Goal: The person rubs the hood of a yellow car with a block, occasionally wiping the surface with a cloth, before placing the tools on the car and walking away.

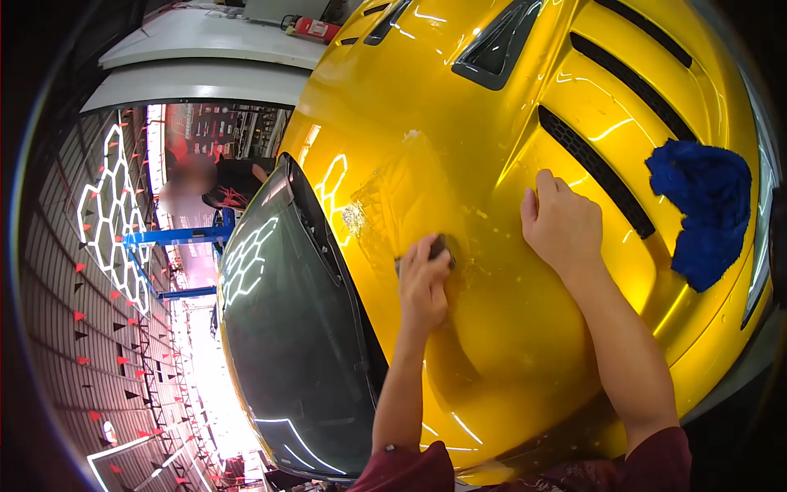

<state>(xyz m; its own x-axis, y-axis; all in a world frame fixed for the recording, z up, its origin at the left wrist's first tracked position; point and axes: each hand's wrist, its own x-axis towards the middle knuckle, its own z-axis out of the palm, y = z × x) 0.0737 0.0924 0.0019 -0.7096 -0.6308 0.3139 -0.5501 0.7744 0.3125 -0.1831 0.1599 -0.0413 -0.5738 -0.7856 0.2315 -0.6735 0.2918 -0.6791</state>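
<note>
My left hand (424, 283) is closed around a small black squeegee (443, 249), pressed against the yellow car hood (508, 328). Clear film (393, 197) lies over the paint just beyond it, wrinkled and shiny with wet-looking spots towards the windshield side. My right hand (563, 220) rests on the hood farther right with its fingers curled in, beside a black mesh vent (594, 172). Whatever those fingers may hold is hidden.
A crumpled blue towel (705, 209) lies on the hood's right side. The dark windshield (295, 328) borders the hood at left. A person (234, 179) stands beyond the car near a blue lift arm (180, 236). A red item (313, 29) sits on a white surface at the top.
</note>
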